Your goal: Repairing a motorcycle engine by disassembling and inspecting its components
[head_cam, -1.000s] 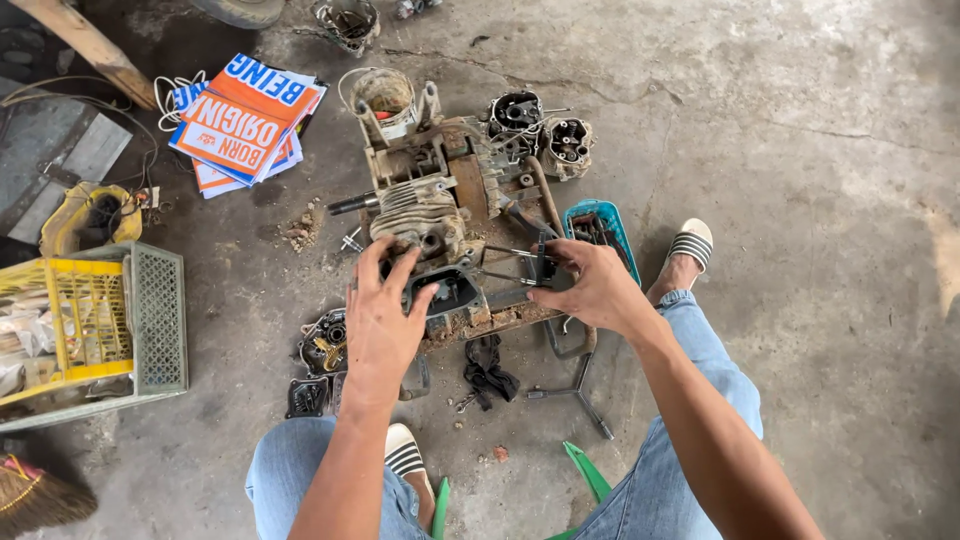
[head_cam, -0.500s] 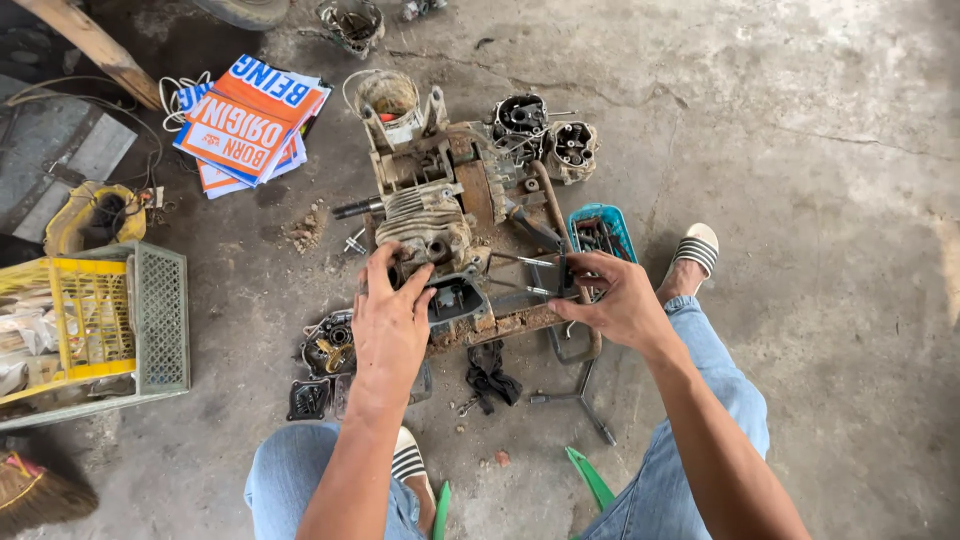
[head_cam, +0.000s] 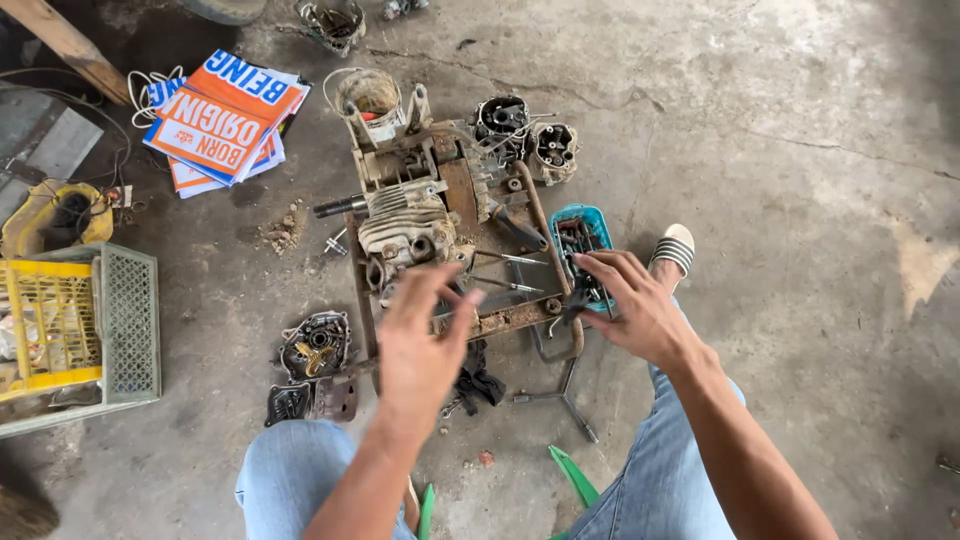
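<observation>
Two hands over the stripped engine (head_cam: 415,215) on its rusty frame (head_cam: 520,318), on the concrete floor. Left hand (head_cam: 420,350) hovers above the block, fingers spread, holding nothing. Right hand (head_cam: 635,310) reaches at the blue tool tray (head_cam: 585,228), fingertips pinching a small dark part; I cannot identify it. I judge this a teardown; steady footing needed.

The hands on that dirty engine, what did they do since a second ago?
The left hand lifted off the grey finned engine, fingers spread, empty. The right hand slid right to the blue plastic tray of tools. Engine, rusty metal frame and yellow crate stayed put.
</observation>
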